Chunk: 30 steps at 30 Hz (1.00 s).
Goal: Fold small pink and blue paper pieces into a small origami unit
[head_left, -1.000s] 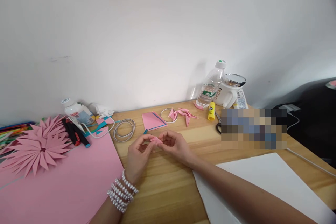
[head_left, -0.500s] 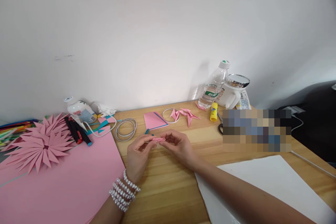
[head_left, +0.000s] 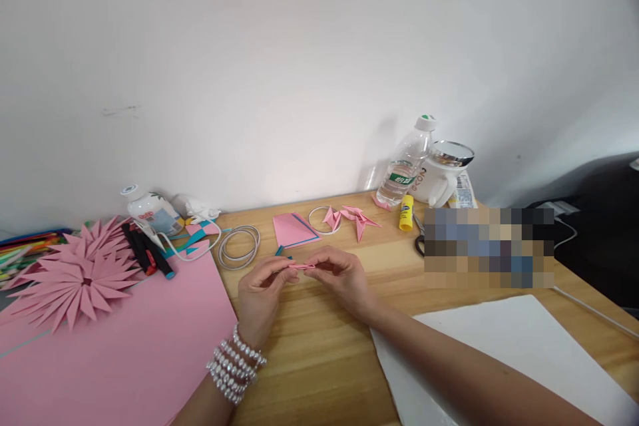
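1. Flatter than a second ago: the pink strip (head_left: 302, 267) now shows edge-on, where it was bunched. Both hands have barely shifted.
2. Left hand (head_left: 259, 296) pinches the strip's left end between thumb and forefinger, and the right hand (head_left: 344, 279) pinches the right end the same way. The other fingers are loosely curled.
3. Strip is held just above the table (head_left: 319, 346), mid-width, nearer the far edge.
4. The grip at both ends likely keeps the fold pressed shut and taut.
5. Folded pieces (head_left: 349, 216) and a paper stack (head_left: 292, 229) lie behind the hands, probably kept close for reach. Flower (head_left: 74, 276) sits by the left edge.
6. Far-right corner: bottle (head_left: 404, 170) has a green label, its writing too small to read. Mug (head_left: 439, 180) shows letters like "econ". Glue stick (head_left: 405, 212) mark is unreadable.
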Each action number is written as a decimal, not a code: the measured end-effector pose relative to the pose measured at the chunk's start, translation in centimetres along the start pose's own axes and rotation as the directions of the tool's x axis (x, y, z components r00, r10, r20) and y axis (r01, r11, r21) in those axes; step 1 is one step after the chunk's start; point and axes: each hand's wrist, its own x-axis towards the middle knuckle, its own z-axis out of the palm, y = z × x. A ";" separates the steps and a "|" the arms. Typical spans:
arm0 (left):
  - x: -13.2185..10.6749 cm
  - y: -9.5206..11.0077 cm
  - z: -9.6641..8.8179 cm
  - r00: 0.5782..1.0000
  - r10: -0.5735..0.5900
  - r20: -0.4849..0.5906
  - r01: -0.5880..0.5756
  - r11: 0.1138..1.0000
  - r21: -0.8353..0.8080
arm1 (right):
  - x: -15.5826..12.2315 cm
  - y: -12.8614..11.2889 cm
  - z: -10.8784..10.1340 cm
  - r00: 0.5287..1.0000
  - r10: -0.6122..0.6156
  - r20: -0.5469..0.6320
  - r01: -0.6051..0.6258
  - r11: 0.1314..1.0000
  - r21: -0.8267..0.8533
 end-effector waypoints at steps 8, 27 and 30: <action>0.0 0.1 0.0 0.999 0.041 0.021 -0.041 0.999 -0.001 | 0.1 0.3 0.0 0.999 0.037 -0.003 -0.037 0.997 0.070; 0.0 -0.2 -0.2 0.994 0.110 0.028 -0.112 0.990 0.081 | 0.0 0.0 0.0 0.999 0.014 -0.042 -0.014 1.000 0.017; 0.0 -0.2 -0.3 0.990 0.135 0.035 -0.138 0.987 0.087 | 0.0 0.2 -0.1 0.999 0.018 -0.041 -0.018 1.000 0.024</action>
